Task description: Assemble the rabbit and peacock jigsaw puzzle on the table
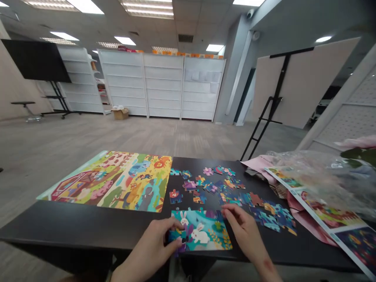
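Note:
My left hand (152,244) grips a blue jigsaw piece (177,236) at the lower left edge of a partly joined puzzle section (199,231), which shows white rabbits on teal. My right hand (242,231) rests its fingertips on that section's upper right corner, and I see nothing held in it. Loose puzzle pieces (219,188) lie scattered on the black table (88,219) above and to the right of the section. A finished colourful animal jigsaw (114,182) lies to the left.
Printed picture sheets (329,213) and a crumpled clear plastic bag (311,176) lie over pink cloth (299,213) at the table's right. The table's edge runs close in front of my hands. White shelves (163,86) and a black-framed easel board (282,90) stand beyond.

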`<action>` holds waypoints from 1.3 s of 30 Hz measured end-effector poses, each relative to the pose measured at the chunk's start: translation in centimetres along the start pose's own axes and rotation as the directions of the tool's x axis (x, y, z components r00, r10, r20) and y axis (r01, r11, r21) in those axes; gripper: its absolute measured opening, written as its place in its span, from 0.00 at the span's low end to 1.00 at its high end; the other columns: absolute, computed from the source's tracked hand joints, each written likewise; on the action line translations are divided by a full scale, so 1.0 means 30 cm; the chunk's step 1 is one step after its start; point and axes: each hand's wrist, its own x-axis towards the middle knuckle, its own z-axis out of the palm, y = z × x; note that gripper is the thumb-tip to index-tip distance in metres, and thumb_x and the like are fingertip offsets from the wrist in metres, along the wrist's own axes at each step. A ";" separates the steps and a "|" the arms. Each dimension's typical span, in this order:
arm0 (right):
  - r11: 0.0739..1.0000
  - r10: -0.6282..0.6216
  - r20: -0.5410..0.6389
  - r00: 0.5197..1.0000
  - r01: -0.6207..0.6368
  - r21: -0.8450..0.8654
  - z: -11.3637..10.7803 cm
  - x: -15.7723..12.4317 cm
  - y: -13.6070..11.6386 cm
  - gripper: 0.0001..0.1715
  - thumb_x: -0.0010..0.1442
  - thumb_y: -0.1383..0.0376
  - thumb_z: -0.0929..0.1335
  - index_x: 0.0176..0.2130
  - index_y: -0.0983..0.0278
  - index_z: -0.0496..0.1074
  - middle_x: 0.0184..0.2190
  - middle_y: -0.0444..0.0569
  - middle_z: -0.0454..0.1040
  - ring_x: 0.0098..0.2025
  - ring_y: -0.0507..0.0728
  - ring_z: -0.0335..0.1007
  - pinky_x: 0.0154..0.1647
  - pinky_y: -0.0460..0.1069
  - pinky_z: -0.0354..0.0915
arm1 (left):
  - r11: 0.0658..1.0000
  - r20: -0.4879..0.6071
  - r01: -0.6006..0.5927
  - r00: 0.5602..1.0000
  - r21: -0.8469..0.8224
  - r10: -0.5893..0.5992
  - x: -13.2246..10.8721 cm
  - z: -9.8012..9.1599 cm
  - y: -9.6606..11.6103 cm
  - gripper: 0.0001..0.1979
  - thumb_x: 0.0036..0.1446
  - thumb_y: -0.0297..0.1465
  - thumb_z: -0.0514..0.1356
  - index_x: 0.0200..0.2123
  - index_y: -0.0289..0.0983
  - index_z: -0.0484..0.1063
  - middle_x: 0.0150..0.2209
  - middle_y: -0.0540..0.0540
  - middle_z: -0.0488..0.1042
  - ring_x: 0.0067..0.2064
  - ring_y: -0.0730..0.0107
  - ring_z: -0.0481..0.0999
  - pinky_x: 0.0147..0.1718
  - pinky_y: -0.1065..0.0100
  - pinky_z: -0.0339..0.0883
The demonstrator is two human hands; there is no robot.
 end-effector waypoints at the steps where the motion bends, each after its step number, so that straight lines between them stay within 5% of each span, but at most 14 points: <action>1: 1.000 -0.004 0.022 1.000 0.005 -0.028 0.006 0.000 -0.008 0.20 0.62 0.48 0.67 0.39 0.59 0.77 0.35 0.50 0.81 0.37 0.61 0.77 0.37 0.50 0.70 | 0.999 -0.004 0.023 1.000 -0.031 -0.024 0.002 0.002 -0.002 0.08 0.57 0.32 0.63 0.40 0.41 0.77 0.35 0.51 0.76 0.35 0.66 0.71 0.35 0.70 0.62; 6: 0.999 -0.001 0.080 0.997 0.004 -0.042 0.010 0.004 -0.017 0.20 0.63 0.48 0.66 0.41 0.59 0.77 0.37 0.50 0.81 0.39 0.62 0.77 0.39 0.51 0.69 | 0.926 0.070 0.060 0.997 -0.374 -0.037 0.031 0.004 -0.023 0.09 0.61 0.36 0.60 0.34 0.37 0.69 0.26 0.54 0.67 0.29 0.72 0.69 0.29 0.72 0.62; 11: 0.998 0.001 0.106 0.994 0.006 -0.062 0.004 -0.002 -0.027 0.19 0.65 0.49 0.65 0.40 0.58 0.77 0.35 0.48 0.80 0.36 0.60 0.75 0.36 0.50 0.67 | 0.859 0.120 0.134 0.989 -0.495 -0.085 0.035 0.018 -0.041 0.14 0.55 0.39 0.64 0.41 0.39 0.68 0.34 0.53 0.65 0.29 0.73 0.70 0.29 0.70 0.71; 16: 0.993 -0.032 0.109 0.993 0.044 -0.110 0.008 -0.004 -0.046 0.18 0.65 0.51 0.64 0.39 0.58 0.77 0.32 0.46 0.80 0.33 0.58 0.73 0.32 0.49 0.64 | 0.993 0.011 0.029 1.000 -0.118 -0.028 0.014 0.004 -0.055 0.12 0.59 0.35 0.59 0.46 0.39 0.73 0.33 0.51 0.71 0.30 0.70 0.72 0.30 0.70 0.67; 20: 0.993 -0.037 0.100 0.994 0.048 -0.107 0.012 -0.005 -0.047 0.17 0.64 0.51 0.65 0.39 0.57 0.77 0.31 0.46 0.80 0.32 0.58 0.73 0.32 0.49 0.63 | 0.972 -0.052 -0.061 0.996 0.227 0.075 0.001 -0.004 -0.042 0.11 0.60 0.32 0.59 0.45 0.41 0.75 0.37 0.46 0.77 0.39 0.62 0.76 0.41 0.64 0.69; 30: 0.992 -0.049 0.111 0.993 0.061 -0.111 0.011 -0.010 -0.058 0.16 0.65 0.52 0.65 0.39 0.58 0.78 0.29 0.45 0.78 0.29 0.57 0.71 0.31 0.49 0.63 | 0.919 -0.020 -0.173 0.981 0.355 0.193 -0.013 -0.001 0.011 0.08 0.61 0.29 0.58 0.42 0.43 0.75 0.45 0.45 0.73 0.44 0.62 0.77 0.43 0.66 0.72; 35: 0.977 -0.094 0.166 0.982 0.123 -0.176 0.003 -0.013 -0.068 0.17 0.68 0.53 0.63 0.41 0.59 0.76 0.37 0.47 0.79 0.34 0.57 0.72 0.37 0.50 0.66 | 0.755 -0.029 -0.389 0.880 0.528 0.474 -0.027 0.065 -0.070 0.12 0.58 0.28 0.60 0.45 0.44 0.75 0.45 0.46 0.77 0.44 0.60 0.77 0.41 0.65 0.74; 39: 0.971 -0.076 0.203 0.976 0.119 -0.206 -0.001 -0.016 -0.076 0.18 0.69 0.53 0.61 0.42 0.59 0.75 0.37 0.47 0.79 0.35 0.57 0.72 0.38 0.51 0.67 | 0.542 -0.017 -0.416 0.782 0.730 0.623 -0.049 0.150 -0.159 0.16 0.62 0.39 0.63 0.52 0.43 0.73 0.49 0.46 0.80 0.45 0.59 0.78 0.38 0.66 0.74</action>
